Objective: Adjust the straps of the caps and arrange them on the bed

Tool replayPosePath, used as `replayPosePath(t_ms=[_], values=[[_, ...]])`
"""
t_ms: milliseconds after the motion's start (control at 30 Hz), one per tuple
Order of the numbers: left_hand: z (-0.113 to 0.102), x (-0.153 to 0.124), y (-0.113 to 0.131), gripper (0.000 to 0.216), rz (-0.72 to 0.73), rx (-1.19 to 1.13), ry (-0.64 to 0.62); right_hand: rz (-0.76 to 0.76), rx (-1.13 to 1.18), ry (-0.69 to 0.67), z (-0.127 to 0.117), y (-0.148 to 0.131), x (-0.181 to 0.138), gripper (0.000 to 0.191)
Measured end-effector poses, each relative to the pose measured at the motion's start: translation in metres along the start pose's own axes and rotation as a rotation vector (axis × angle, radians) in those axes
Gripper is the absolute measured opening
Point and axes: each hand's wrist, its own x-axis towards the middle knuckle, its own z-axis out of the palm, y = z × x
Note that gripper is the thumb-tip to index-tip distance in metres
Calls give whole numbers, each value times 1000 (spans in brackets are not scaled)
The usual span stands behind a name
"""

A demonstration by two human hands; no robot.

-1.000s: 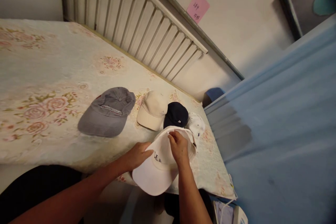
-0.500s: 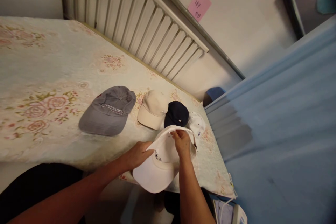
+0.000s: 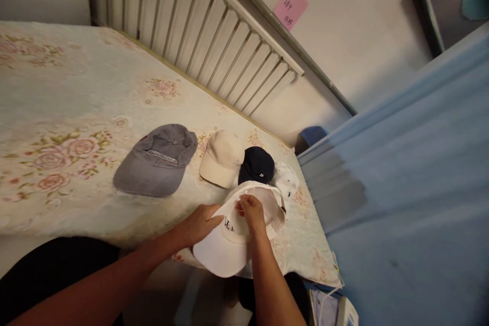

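- White fabric forms the held cap, which sits on the person's side of the navy cap; its far rim overlaps that cap's lower edge in view, and I cannot tell whether the two touch.
- Its long axis runs aslant: the brim points away from the navy cap, toward the person and somewhat left, while the dark buckle marks the back end, nearer to the navy cap and off its right side. The crown's hollow faces up.
- Left hand, on the near left of the navy cap, grasps the held cap's side edge close to the brim, thumb on top; from here the held cap extends rightward.
- Right hand, the nearer one to the navy cap, is inside the hollow, crown all around it, thumb and fingertips drawn together; whether they pinch any lining, I cannot tell.
- Beige cap lies just left of the navy cap, grey cap farther left, and a smaller white cap just beside it on the right.
- Floral cover spreads beneath the navy cap; beyond it stands a slatted panel.
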Motion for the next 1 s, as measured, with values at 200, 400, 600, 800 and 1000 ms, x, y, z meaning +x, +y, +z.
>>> replayPosePath(t_ms=[200, 400, 600, 800, 1000], values=[[0, 0, -1, 27, 15, -24, 1, -56, 37, -72, 13, -14, -4, 13], [-1, -1, 0, 29, 12, -35, 28, -82, 67, -27, 8, -22, -13, 26], [-4, -1, 4, 34, -34, -85, 120, -335, -158, -78, 16, -31, -76, 22], [-5, 2, 1, 35, -58, -119, 163, -661, -494, -17, 23, -18, -118, 34], [-6, 3, -1, 37, -108, -227, 192, -822, -729, -58, 26, -6, -130, 73]])
